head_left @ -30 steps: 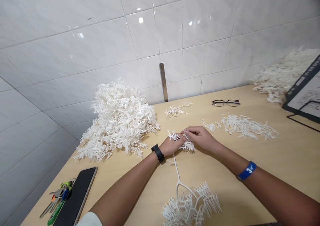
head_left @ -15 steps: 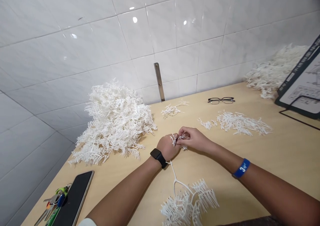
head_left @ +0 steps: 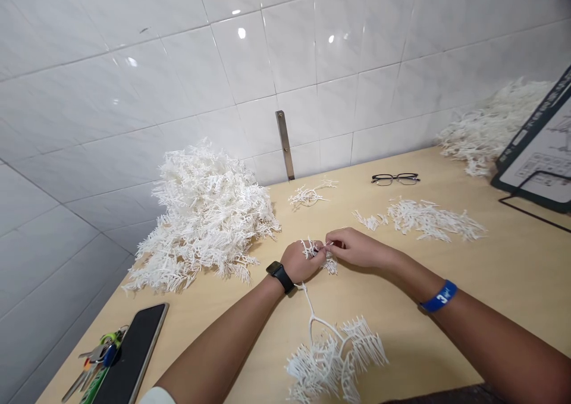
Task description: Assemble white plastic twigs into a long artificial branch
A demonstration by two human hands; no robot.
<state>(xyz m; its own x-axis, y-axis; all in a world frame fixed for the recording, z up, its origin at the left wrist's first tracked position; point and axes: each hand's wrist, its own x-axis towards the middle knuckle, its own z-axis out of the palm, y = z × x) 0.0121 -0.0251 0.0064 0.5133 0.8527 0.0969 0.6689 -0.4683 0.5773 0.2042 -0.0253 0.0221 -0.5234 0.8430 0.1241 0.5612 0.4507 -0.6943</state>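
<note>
My left hand (head_left: 300,260), with a black watch on the wrist, is closed around a white plastic branch (head_left: 332,356) whose stem runs back toward me and fans out into spiky twigs on the wooden table (head_left: 491,273). My right hand (head_left: 357,248), with a blue wristband, pinches a small spiky sprig (head_left: 317,248) at the branch's far end, right against my left fingers. Both hands meet just above the table's middle.
A big heap of white branches (head_left: 207,213) lies at the left by the tiled wall. Loose sprigs (head_left: 430,219) and a small piece (head_left: 308,196) lie beyond my hands, with black glasses (head_left: 395,179). Another heap (head_left: 491,127) and a framed sheet (head_left: 542,154) stand right. Phone (head_left: 134,353) and keys (head_left: 91,368) lie near left.
My hands have stayed together on the branch, shifting slightly toward me, and my right fingers have moved along the sprig. The view has turned a little.
</note>
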